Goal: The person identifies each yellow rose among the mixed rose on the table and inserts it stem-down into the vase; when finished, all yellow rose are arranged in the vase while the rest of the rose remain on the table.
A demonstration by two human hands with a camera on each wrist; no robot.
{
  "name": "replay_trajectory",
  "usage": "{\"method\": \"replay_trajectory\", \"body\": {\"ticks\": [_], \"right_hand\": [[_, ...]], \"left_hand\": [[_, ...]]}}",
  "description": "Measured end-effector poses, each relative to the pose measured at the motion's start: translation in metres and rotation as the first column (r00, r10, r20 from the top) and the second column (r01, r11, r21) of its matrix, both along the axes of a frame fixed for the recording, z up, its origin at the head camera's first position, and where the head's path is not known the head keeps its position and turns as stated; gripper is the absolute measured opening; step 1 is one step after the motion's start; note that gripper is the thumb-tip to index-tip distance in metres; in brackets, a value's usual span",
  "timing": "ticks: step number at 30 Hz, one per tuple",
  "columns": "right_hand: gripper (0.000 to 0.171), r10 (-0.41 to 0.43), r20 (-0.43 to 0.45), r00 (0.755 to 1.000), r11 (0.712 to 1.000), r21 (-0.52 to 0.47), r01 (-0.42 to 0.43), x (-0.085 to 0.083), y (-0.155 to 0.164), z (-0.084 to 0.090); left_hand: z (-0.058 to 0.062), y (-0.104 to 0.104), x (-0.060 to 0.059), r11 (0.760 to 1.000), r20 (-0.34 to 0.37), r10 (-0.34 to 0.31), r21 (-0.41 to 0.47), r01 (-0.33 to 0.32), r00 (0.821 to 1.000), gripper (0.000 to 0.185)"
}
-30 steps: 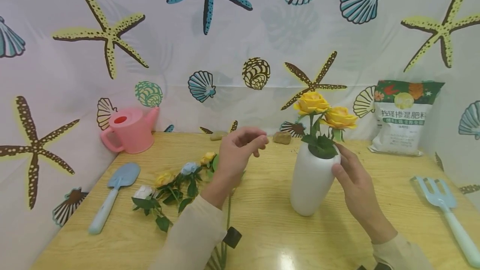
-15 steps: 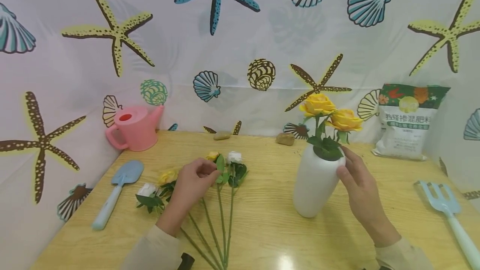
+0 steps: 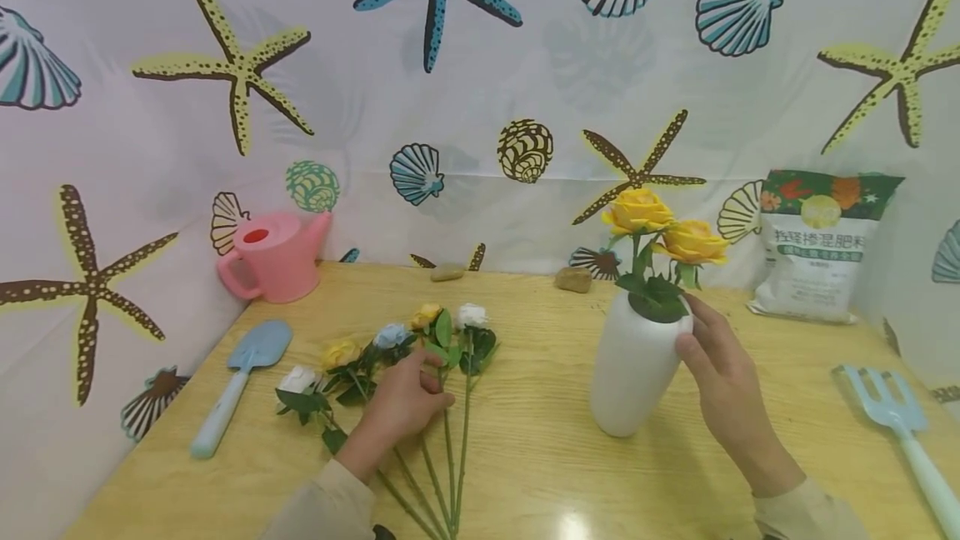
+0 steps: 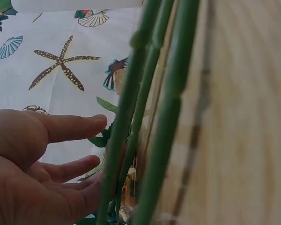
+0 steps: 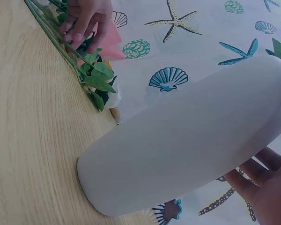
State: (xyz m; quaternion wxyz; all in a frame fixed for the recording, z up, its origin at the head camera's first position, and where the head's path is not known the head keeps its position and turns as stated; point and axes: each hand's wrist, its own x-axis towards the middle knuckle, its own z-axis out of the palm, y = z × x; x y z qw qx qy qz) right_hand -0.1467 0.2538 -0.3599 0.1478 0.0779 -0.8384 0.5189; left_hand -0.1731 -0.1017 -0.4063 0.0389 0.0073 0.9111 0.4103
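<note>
My right hand (image 3: 723, 390) holds a white vase (image 3: 633, 373) by its upper right side, thumb in front and fingers behind. Two yellow roses (image 3: 666, 227) with green leaves stand in the vase's mouth. In the right wrist view the vase (image 5: 178, 145) fills the middle, and the fingers (image 5: 246, 185) lie along its side. My left hand (image 3: 408, 398) is low over the fanned rose stems at the left. The left wrist view has its thumb and fingers parted beside several green stems (image 4: 171, 108). On the table lie roses with white (image 3: 472, 316), blue (image 3: 392, 335) and yellow (image 3: 341, 352) heads.
A blue trowel (image 3: 243, 382) lies at the left, with a pink watering can (image 3: 276, 261) behind it. Two stones (image 3: 573, 278) sit at the back edge. A fertilizer bag (image 3: 821, 248) stands back right, and a light blue hand fork (image 3: 900, 432) lies at the right.
My left hand has moved from mid-table left and down to the loose roses, uncovering the white one at the right of the fan. My right hand stays on the vase.
</note>
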Motion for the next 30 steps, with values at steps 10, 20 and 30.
{"method": "replay_trajectory", "body": {"ticks": [10,20,30], "right_hand": [[0.051,0.013,-0.011,1.0,1.0,0.006,-0.013,0.001,-0.001,0.001],[0.051,0.013,-0.011,1.0,1.0,0.007,-0.013,0.001,-0.001,0.001],[0.052,0.009,0.003,1.0,1.0,0.004,-0.009,0.0,0.0,0.0]], "left_hand": [[-0.005,0.004,-0.007,1.0,-0.013,-0.014,-0.014,0.014,1.0,0.048],[-0.007,0.009,-0.011,1.0,-0.01,0.017,-0.018,-0.017,1.0,0.044],[-0.007,0.009,-0.011,0.995,0.018,0.057,0.081,-0.059,0.998,0.043]]}}
